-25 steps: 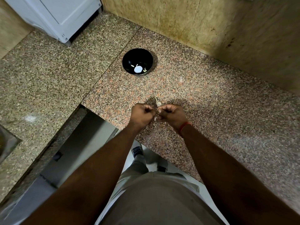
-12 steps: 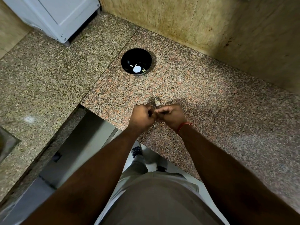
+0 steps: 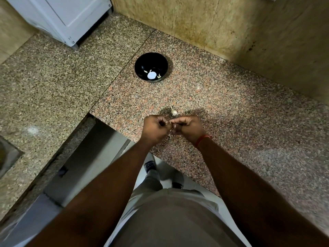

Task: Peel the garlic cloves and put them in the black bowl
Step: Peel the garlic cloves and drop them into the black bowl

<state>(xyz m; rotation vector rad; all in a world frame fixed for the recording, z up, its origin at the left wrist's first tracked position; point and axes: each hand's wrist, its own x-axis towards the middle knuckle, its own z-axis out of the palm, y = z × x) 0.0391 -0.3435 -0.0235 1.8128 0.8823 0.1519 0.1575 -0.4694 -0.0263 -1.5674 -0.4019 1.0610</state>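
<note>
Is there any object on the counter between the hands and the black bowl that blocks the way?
Only a garlic piece lies just beyond the hands; past it, bare counter leads to the black bowl.

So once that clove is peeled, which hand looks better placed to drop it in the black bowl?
Probably the left hand: the black bowl sits ahead and slightly to its side, farther from the right hand.

Counter (image 3: 249,125): speckled granite, polished, faint sheen; pinker slab at centre, greyer slab toward 9 o'clock.
Wall (image 3: 204,22): tan stone-look tile, smooth, stained at 2 o'clock.
Black bowl (image 3: 140,65): glossy, hard, ceramic or plastic, cannot tell.
Garlic bulb (image 3: 174,111): papery, matt white skin.
Appliance (image 3: 67,16), 11 o'clock: smooth white painted panel.
Wrist band (image 3: 202,139): red thread.
Trousers (image 3: 170,220): matt grey cloth.
</note>
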